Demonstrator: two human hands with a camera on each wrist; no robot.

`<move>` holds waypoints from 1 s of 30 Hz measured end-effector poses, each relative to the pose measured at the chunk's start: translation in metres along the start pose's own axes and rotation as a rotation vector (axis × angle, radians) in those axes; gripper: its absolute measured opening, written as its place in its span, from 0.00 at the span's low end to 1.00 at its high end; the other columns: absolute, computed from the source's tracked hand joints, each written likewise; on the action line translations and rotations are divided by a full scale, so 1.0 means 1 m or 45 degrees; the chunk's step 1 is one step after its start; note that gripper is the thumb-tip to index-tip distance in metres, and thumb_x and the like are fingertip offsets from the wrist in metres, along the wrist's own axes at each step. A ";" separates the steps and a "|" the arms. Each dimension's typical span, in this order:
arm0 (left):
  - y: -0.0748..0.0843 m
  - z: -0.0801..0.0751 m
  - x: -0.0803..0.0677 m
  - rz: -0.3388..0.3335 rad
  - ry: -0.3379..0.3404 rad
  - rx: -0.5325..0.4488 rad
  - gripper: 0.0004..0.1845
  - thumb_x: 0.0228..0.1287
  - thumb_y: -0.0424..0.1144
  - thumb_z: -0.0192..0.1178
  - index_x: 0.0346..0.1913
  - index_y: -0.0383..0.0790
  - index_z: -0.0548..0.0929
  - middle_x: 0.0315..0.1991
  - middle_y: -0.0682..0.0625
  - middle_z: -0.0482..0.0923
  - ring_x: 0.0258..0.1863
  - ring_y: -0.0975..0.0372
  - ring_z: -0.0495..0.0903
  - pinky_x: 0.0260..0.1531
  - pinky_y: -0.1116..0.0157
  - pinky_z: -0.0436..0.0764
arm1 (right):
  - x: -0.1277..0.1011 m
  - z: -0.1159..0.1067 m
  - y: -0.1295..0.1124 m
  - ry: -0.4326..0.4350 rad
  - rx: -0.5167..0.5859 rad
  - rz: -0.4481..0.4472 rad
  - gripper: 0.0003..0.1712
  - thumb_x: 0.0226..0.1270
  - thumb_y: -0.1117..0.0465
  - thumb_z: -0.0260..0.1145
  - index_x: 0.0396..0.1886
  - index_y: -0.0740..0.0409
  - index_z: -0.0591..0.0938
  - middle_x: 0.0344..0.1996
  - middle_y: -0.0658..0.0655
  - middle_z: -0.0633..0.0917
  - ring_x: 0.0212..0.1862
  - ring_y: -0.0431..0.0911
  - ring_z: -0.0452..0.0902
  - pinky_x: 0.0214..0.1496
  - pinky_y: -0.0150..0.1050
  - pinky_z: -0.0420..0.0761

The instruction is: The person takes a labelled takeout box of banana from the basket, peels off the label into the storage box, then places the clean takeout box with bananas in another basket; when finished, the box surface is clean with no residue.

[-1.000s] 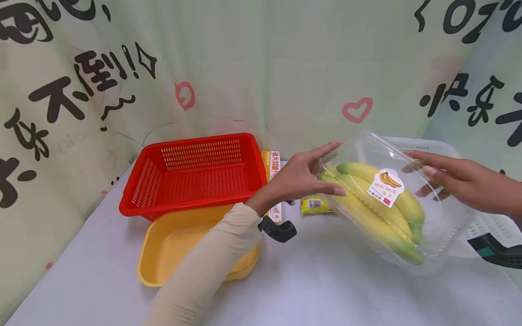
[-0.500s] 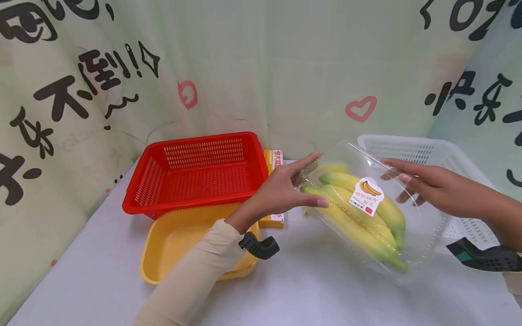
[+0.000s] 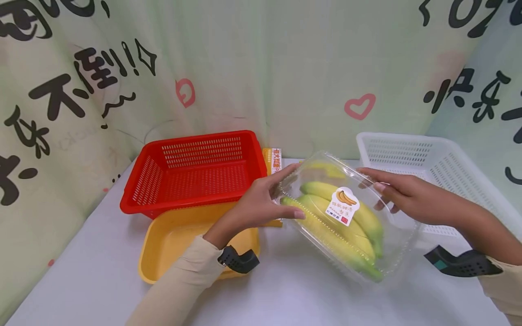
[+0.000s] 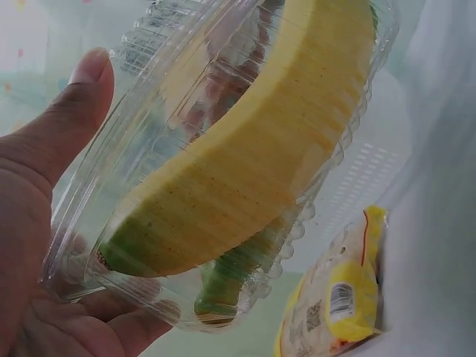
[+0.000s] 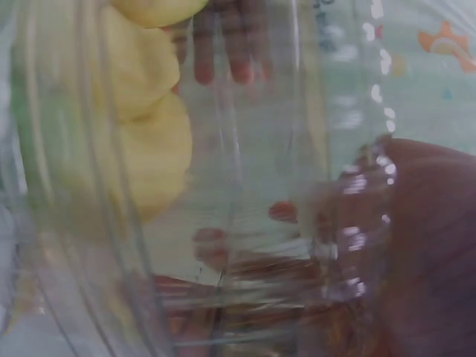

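A clear plastic clamshell box with several yellow-green bananas inside is held tilted above the table. A white banana label sticks to its lid. My left hand grips the box's left end, thumb on the near side and fingers behind; the left wrist view shows those fingers curling under a corner. At the far right side, my right hand holds the box by its edge, with some fingers seen through the plastic. The right wrist view is blurred, with bananas showing through the plastic.
A red basket stands at back left, with a yellow basin in front. Beside it is a yellow-and-white carton, partly hidden. A white basket is at the right. The left wrist view shows a yellow snack bag.
Both hands have carried the banana box left and slightly down, away from the white basket, which now shows more. Their hold on the box looks the same.
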State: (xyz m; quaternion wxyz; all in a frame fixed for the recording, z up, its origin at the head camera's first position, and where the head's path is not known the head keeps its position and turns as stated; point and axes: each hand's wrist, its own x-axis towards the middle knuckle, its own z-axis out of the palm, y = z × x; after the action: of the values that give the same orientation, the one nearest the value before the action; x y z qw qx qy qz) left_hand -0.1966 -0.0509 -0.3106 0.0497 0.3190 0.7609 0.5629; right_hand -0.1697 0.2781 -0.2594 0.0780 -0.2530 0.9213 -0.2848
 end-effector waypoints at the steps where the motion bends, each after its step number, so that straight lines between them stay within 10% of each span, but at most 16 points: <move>1: -0.001 -0.001 -0.003 -0.003 -0.002 -0.004 0.49 0.48 0.44 0.78 0.73 0.61 0.64 0.57 0.52 0.75 0.50 0.57 0.74 0.38 0.64 0.84 | 0.001 0.002 -0.001 -0.008 0.005 -0.003 0.28 0.80 0.62 0.48 0.76 0.55 0.59 0.56 0.65 0.78 0.36 0.42 0.82 0.32 0.39 0.83; 30: -0.013 0.026 -0.074 -0.104 0.135 0.008 0.53 0.42 0.43 0.81 0.73 0.59 0.64 0.65 0.54 0.71 0.58 0.64 0.72 0.56 0.63 0.75 | -0.007 0.057 0.002 -0.094 0.098 -0.016 0.27 0.79 0.60 0.50 0.74 0.58 0.62 0.58 0.65 0.77 0.37 0.36 0.80 0.33 0.36 0.81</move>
State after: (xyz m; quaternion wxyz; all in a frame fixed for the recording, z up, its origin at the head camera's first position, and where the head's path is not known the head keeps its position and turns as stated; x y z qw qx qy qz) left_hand -0.1325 -0.0715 -0.3530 0.0312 0.2575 0.7766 0.5741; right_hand -0.1482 0.2549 -0.3078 0.1198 -0.2659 0.9046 -0.3108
